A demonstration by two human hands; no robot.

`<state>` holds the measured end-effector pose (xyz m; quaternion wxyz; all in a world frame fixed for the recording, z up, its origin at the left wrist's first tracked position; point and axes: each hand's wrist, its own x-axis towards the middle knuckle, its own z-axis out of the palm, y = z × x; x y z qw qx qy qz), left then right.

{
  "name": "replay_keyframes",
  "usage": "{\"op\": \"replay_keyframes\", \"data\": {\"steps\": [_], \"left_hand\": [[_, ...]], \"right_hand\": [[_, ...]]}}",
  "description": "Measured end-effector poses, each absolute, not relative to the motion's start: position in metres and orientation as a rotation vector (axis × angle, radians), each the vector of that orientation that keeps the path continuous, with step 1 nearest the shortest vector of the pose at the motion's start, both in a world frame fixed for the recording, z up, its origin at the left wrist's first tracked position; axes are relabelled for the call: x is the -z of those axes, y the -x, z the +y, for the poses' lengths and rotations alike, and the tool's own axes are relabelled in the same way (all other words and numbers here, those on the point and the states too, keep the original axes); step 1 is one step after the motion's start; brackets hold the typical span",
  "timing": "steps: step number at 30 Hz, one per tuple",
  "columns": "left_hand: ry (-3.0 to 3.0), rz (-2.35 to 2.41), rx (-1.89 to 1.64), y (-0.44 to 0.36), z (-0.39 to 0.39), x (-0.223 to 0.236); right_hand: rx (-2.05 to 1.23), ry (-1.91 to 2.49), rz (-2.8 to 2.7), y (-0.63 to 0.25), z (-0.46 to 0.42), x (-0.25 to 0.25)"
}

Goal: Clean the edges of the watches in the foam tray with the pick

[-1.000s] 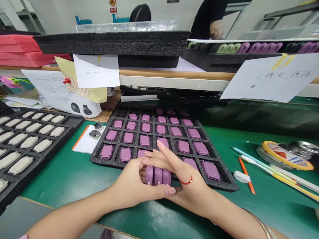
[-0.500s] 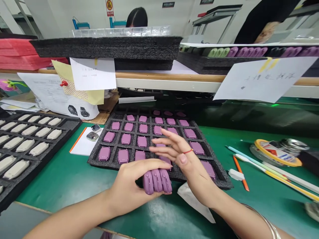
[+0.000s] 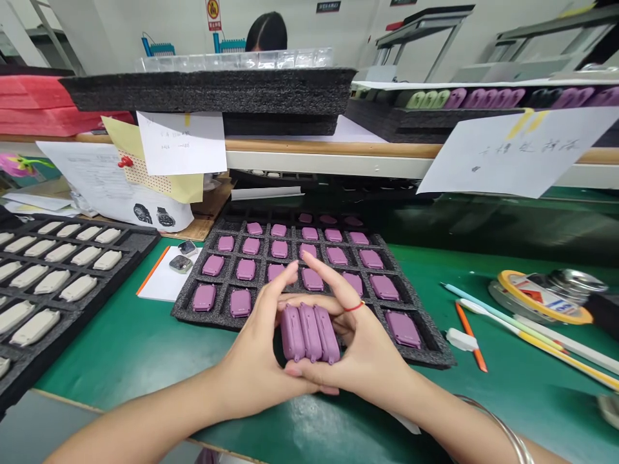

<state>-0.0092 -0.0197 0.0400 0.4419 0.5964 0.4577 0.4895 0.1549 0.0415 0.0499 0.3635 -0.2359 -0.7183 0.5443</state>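
Note:
Three purple rounded cases (image 3: 309,333) stand side by side in a tight row, held between my left hand (image 3: 256,354) and my right hand (image 3: 362,341). Fingers of both hands wrap around the row from below, and each hand has a finger raised above it. Just behind my hands lies a black foam tray (image 3: 425,348) with square pockets. Several purple cases (image 3: 384,287) sit in these pockets, and my hands hide part of the tray.
A black foam tray of several beige parts (image 3: 58,258) lies to the left, beside a white sheet (image 3: 157,287) bearing two watch-like devices. Pens and a tape roll (image 3: 541,296) lie right on the green mat (image 3: 483,399). A seated person (image 3: 265,32) is beyond the shelf.
My right hand has moved left from its open spread over the tray and closed around the purple row. The row has shifted slightly up the view, and a white sheet under my right wrist is mostly hidden.

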Motion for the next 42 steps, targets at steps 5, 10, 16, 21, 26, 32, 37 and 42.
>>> {"op": "replay_keyframes", "data": {"steps": [5,10,16,21,26,32,37,42], "left_hand": [[-0.986,0.875,-1.099,0.004,-0.017,-0.046],[-0.779,0.889,-1.07,0.003,-0.013,-0.046],[-0.643,0.771,-1.077,0.005,-0.012,-0.047],[-0.54,0.641,-1.099,0.005,-0.011,-0.047],[-0.395,0.572,-1.092,0.006,-0.012,-0.051],[-0.444,0.547,-1.067,0.007,-0.013,-0.052],[-0.458,0.552,-1.063,0.008,-0.013,-0.052],[-0.451,0.555,-1.051,0.007,-0.013,-0.053]], "right_hand": [[-1.033,0.456,-2.082,-0.156,0.045,-0.047],[-0.849,0.449,-2.286,-0.158,0.047,-0.051],[-0.912,0.445,-2.144,-0.165,0.053,-0.065],[-0.923,0.507,-1.95,-0.164,0.056,-0.071],[-0.958,0.588,-1.56,-0.168,0.055,-0.078],[-0.798,0.575,-1.612,-0.175,0.049,-0.08],[-0.586,0.497,-1.795,-0.179,0.052,-0.075],[-0.401,0.311,-2.036,-0.186,0.046,-0.08]]}}
